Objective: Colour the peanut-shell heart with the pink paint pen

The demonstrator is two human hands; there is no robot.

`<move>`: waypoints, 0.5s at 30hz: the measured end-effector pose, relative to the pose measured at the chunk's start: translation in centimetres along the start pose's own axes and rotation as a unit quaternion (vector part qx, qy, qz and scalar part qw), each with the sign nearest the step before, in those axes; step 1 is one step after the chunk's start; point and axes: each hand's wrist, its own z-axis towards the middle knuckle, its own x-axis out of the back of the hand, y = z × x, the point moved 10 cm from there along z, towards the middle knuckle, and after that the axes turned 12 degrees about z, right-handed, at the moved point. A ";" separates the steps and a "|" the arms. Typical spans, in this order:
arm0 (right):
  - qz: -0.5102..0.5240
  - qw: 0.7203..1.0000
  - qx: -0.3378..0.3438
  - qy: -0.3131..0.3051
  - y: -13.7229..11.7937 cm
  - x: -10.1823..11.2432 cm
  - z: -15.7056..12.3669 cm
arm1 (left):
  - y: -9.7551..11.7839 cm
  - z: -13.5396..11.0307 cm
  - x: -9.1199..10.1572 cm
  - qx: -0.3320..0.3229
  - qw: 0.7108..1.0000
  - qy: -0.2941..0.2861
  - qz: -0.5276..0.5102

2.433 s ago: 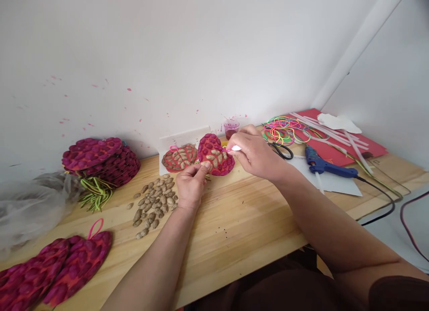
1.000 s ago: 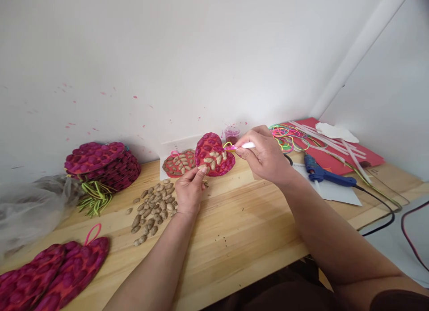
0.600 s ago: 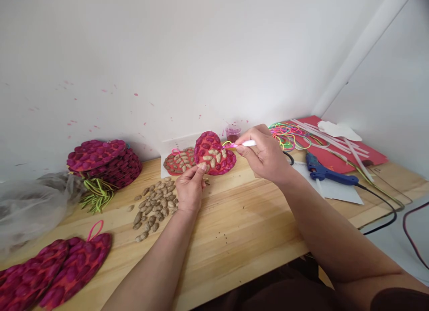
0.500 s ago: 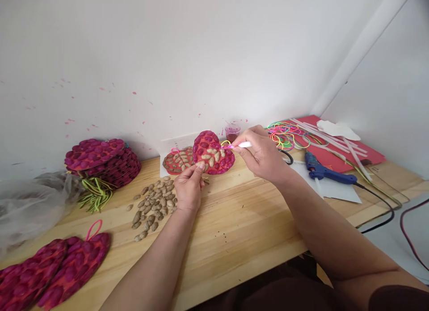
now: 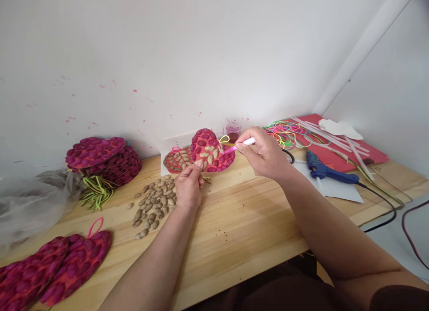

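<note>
Between the thumb and fingers of my left hand point(image 5: 190, 184) is the lower left edge of a heart-shaped peanut ornament point(image 5: 203, 143), raised above the table. Its outer peanuts are painted magenta, while several in the middle are bare tan. A yellow cord loop point(image 5: 224, 139) sticks out at its upper right. My right hand point(image 5: 263, 152) is closed on a white-handled paintbrush point(image 5: 248, 141), whose pink tip touches or nearly touches the ornament's right side. Behind it, an unpainted peanut ornament point(image 5: 174, 161) with a pink loop lies on white paper. Loose peanuts point(image 5: 156, 201) are spread beside my left hand.
A small cup of magenta paint point(image 5: 233, 133) stands by the wall. Painted ornaments are stacked point(image 5: 103, 159) at left, with two more point(image 5: 80, 266) at front left. A clear plastic bag point(image 5: 36, 203), tangled colored cords point(image 5: 284, 133), a blue glue gun point(image 5: 330, 171) and red sheets point(image 5: 351, 152) lie around.
The paintbrush tip has moved slightly down and the ornament has turned a little in my left hand, so the yellow loop stands higher. My right hand has shifted slightly right.
</note>
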 end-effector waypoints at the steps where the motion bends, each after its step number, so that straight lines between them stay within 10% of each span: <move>1: 0.005 1.000 -0.005 0.000 0.1 0.0 0.0 | 0.0 0.0 0.0 0.002 1.000 0.000 -0.002; 15: 0.039 0.998 -0.040 0.018 1.4 0.6 0.1 | -0.2 -0.1 -0.5 0.003 0.999 -0.028 0.015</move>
